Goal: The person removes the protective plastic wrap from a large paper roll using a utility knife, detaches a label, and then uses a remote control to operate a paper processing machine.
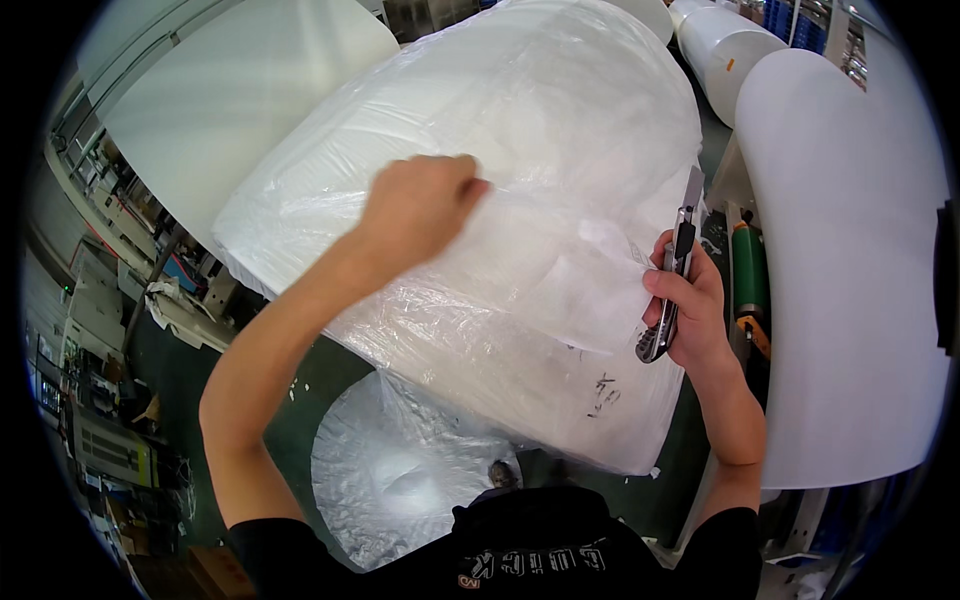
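Note:
A large white roll [540, 90], wrapped in clear, wrinkled plastic film [400, 310], lies in front of me. My left hand [418, 212] is closed over the middle of the roll, slightly blurred. Whether its curled fingers pinch the film is hidden. At the roll's right side, my right hand [702, 310] grips a utility knife [683, 240] with a silver and black handle. Its blade is out and points away from me. Beside my right thumb, a whiter, loose-looking patch [590, 290] lies on the roll. Dark handwritten marks [603, 395] show on its near end.
Crumpled clear film covers a round shape [400, 460] below the roll's near edge. Another white roll [250, 80] stands at far left. A wide white surface [850, 280] curves along the right, beside a green roller [748, 270]. A smaller white roll [725, 55] lies at far right.

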Demonstrator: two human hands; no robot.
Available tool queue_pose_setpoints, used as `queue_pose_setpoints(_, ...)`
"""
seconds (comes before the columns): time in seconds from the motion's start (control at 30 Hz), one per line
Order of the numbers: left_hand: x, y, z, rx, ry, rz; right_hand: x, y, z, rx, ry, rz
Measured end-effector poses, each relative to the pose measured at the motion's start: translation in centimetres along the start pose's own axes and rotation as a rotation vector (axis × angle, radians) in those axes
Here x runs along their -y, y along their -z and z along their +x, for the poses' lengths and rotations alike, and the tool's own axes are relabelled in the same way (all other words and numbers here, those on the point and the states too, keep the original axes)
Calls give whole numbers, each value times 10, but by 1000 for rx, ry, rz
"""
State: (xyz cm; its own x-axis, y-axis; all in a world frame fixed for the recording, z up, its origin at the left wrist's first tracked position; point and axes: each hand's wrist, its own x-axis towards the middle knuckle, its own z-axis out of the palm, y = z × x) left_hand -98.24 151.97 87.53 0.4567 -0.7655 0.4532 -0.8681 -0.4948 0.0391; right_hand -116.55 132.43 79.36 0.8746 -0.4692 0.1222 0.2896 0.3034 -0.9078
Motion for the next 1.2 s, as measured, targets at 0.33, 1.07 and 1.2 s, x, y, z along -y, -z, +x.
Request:
queue_pose_setpoints(0.33, -41, -8, 10, -43, -503, -450, -8, -1, 5, -14, 50, -208)
queue_pose_setpoints(1.07, -47, -55, 53, 167, -409, -512, -2, -19, 43, -49, 216, -681)
queue_pose_setpoints(1.2, -39, -48, 56, 216, -380, -454, -4, -19, 53, -68, 200, -634)
